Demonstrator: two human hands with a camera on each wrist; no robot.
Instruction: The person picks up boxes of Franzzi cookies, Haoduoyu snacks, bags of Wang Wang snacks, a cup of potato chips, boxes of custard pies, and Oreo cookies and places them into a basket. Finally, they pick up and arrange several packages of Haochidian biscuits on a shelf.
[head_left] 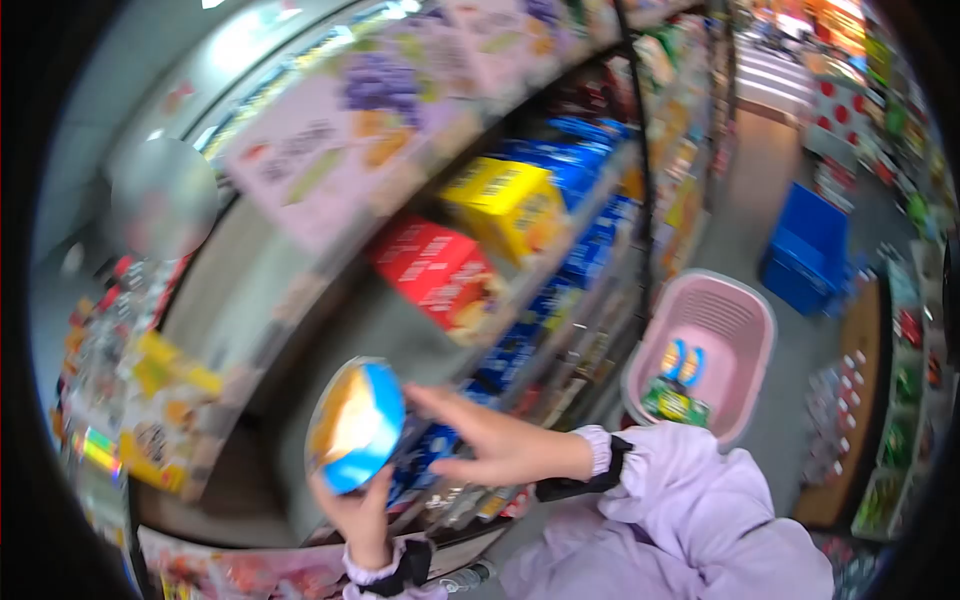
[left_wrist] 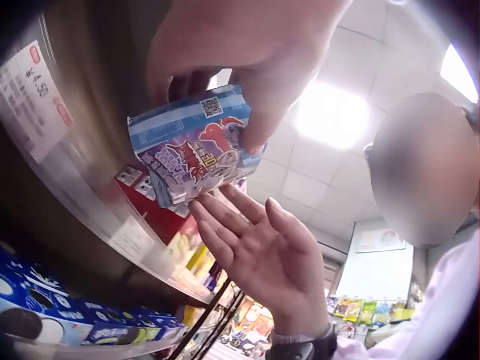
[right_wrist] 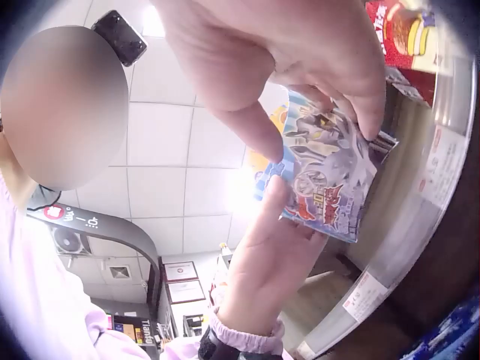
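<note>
Ideally, the left hand, pinching the glossy blue-and-purple packet before the grey store shelving, should grip lightly, letting the loosely outstretched right hand steady the free edge.

In the head view, a long shelf sweeps from lower left to upper right, with a black post near top centre. Grey floor runs up the right half towards a bright opening at upper right. In the left wrist view, a white tiled ceiling holds a glaring light at upper centre. In the right wrist view, two frames show at lower left.
</note>
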